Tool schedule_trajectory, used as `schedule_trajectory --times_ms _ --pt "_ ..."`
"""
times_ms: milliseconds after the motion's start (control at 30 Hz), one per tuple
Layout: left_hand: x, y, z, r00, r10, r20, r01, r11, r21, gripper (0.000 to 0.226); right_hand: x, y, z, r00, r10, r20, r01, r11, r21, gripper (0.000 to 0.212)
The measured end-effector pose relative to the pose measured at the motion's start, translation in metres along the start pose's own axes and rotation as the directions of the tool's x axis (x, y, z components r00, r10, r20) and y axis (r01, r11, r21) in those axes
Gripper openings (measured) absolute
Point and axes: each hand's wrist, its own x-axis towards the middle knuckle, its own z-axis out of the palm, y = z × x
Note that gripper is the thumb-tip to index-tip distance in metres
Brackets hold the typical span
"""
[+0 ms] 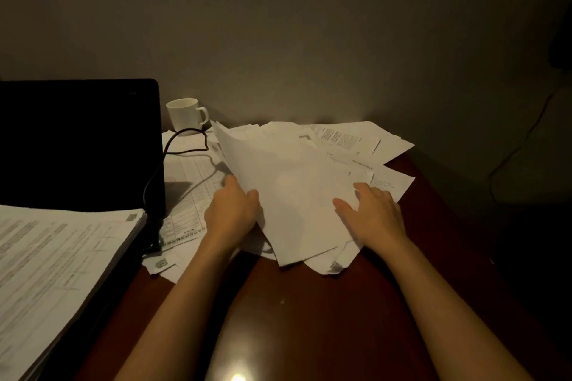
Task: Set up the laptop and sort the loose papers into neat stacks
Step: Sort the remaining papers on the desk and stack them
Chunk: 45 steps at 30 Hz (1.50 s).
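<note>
Papers [297, 182] lie fanned at frame centre; laptop [77, 145] stands open at left. Left hand [230, 213] grips the pile's edge, right hand [371, 213] rests flat, fingers spread. Squeeze both sides inward together, squaring edges.

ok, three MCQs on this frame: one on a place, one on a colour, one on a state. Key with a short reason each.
1. Where is the mug?
A. at the back of the table, right of the laptop screen
B. on the stack over the keyboard
C. at the near table edge

2. What colour is the mug?
A. red
B. white
C. black

3. What is the left hand doing?
A. hanging idle off the table
B. holding the cable
C. gripping the left edge of the loose papers

Key: 1 A, it stands by the wall beside the screen's right edge. 2 B, its body and handle show white. 3 C, the thumb lies over the top sheet, while the right hand lies flat on the pile.
</note>
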Motion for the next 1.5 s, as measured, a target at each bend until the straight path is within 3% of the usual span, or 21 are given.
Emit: schedule_trajectory --times_ms 67,133,233,367,467,533,633,733,867,900,1033,1133,1167,1233,1300,1400,1500 --pt "0.006 -0.007 -0.001 1.000 -0.025 -0.006 0.025 0.994 -0.106 0.039 -0.002 -0.003 -0.002 1.000 0.000 -0.003 0.000 0.999 0.038 0.061" --pt "0.007 -0.011 -0.002 0.999 -0.020 -0.026 0.014 0.979 -0.204 0.036 -0.002 -0.005 -0.004 0.998 0.065 -0.003 -0.063 0.981 0.186 0.066" --pt "0.006 -0.012 -0.002 0.989 0.000 -0.150 -0.026 0.985 -0.169 0.041 0.001 -0.002 -0.011 0.974 0.222 0.053 -0.222 0.870 0.440 0.077" --pt "0.006 -0.005 -0.005 0.979 0.106 -0.176 -0.159 0.932 -0.326 0.024 0.007 0.002 -0.012 0.934 0.292 0.205 -0.355 0.704 0.615 0.073" --pt "0.005 -0.001 -0.008 0.963 0.151 -0.221 -0.230 0.891 -0.392 0.015 0.009 0.003 -0.010 0.927 0.302 0.222 -0.369 0.630 0.683 0.062" --pt "0.005 0.000 -0.010 0.960 0.153 -0.235 -0.247 0.858 -0.451 0.016 0.007 0.002 -0.015 0.950 0.266 0.162 -0.302 0.656 0.692 0.053" --pt "0.004 0.004 -0.015 0.948 0.186 -0.260 -0.302 0.787 -0.538 0.013 0.006 0.002 -0.018 0.987 0.150 0.060 -0.152 0.745 0.649 0.058" --pt "-0.004 0.012 -0.019 0.928 0.272 -0.255 -0.373 0.670 -0.642 0.021 0.004 -0.004 -0.027 0.998 0.043 0.051 -0.067 0.648 0.758 0.057" --pt "-0.013 0.020 -0.024 0.886 0.355 -0.298 -0.456 0.552 -0.698 0.025 0.007 -0.001 -0.041 0.971 0.102 -0.217 0.062 0.768 0.638 0.068" --pt "-0.013 0.021 -0.025 0.876 0.363 -0.318 -0.475 0.539 -0.696 0.024 0.007 0.000 -0.045 0.963 0.093 -0.255 0.099 0.753 0.651 0.063" --pt "-0.014 0.029 -0.028 0.891 0.302 -0.339 -0.445 0.427 -0.787 0.020 0.001 -0.005 -0.060 0.980 -0.032 -0.198 0.187 0.498 0.847 0.020" --pt "-0.014 0.032 -0.031 0.917 0.262 -0.302 -0.384 0.365 -0.848 0.032 -0.003 -0.013 -0.065 0.964 -0.028 -0.263 0.250 0.420 0.872 0.017" --pt "-0.014 0.031 -0.030 0.926 0.270 -0.264 -0.352 0.364 -0.862 0.040 -0.004 -0.015 -0.065 0.952 0.010 -0.307 0.277 0.405 0.871 0.016" --pt "-0.016 0.032 -0.028 0.927 0.315 -0.203 -0.338 0.467 -0.817 0.047 -0.006 -0.020 -0.067 0.916 0.111 -0.386 0.321 0.374 0.870 0.010" --pt "-0.021 0.035 -0.023 0.900 0.370 -0.229 -0.418 0.592 -0.689 0.036 -0.007 -0.024 -0.069 0.871 0.194 -0.451 0.360 0.371 0.856 0.017" --pt "-0.024 0.038 -0.019 0.847 0.432 -0.310 -0.525 0.583 -0.620 0.026 -0.010 -0.029 -0.074 0.856 0.182 -0.483 0.396 0.371 0.840 0.026" --pt "-0.021 0.034 -0.019 0.831 0.475 -0.289 -0.544 0.583 -0.604 0.020 -0.010 -0.028 -0.073 0.885 0.109 -0.453 0.372 0.421 0.827 0.028"
